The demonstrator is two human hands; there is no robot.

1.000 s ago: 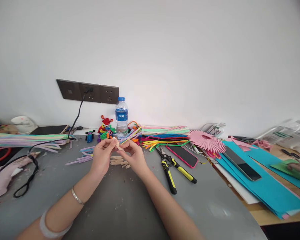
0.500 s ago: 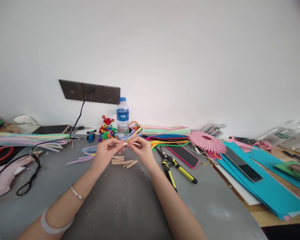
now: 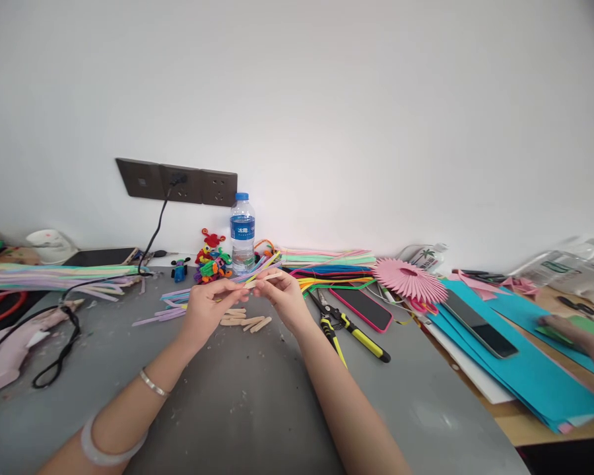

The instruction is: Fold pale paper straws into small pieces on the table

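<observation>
Both my hands meet above the grey table, pinching a short pale wooden stick [image 3: 250, 285]. Fingers of my left hand [image 3: 202, 307] close on its left end. Those of my right hand [image 3: 286, 300] hold its right part, which is partly hidden behind the fingertips. On the table just below lie several short wooden stick pieces [image 3: 257, 324] in a small group. Lilac and blue pipe cleaners [image 3: 161, 316] lie beside my left hand. To the right of my right wrist rest yellow-and-black pruning shears [image 3: 356, 335], jaws apart.
A water bottle [image 3: 242, 231] and small pipe-cleaner figures [image 3: 212, 257] stand near the wall. A corded glue gun [image 3: 27, 346] lies left. Rightward are a pink-edged phone [image 3: 363, 309], a pink paper fan [image 3: 410, 280] and blue paper [image 3: 534, 379]. Another person's hand [image 3: 571, 333] touches green paper.
The stick between my hands has tilted, its right side rising, and my right fingers have shifted slightly. At the far right, the other person's hand has moved up over the green paper.
</observation>
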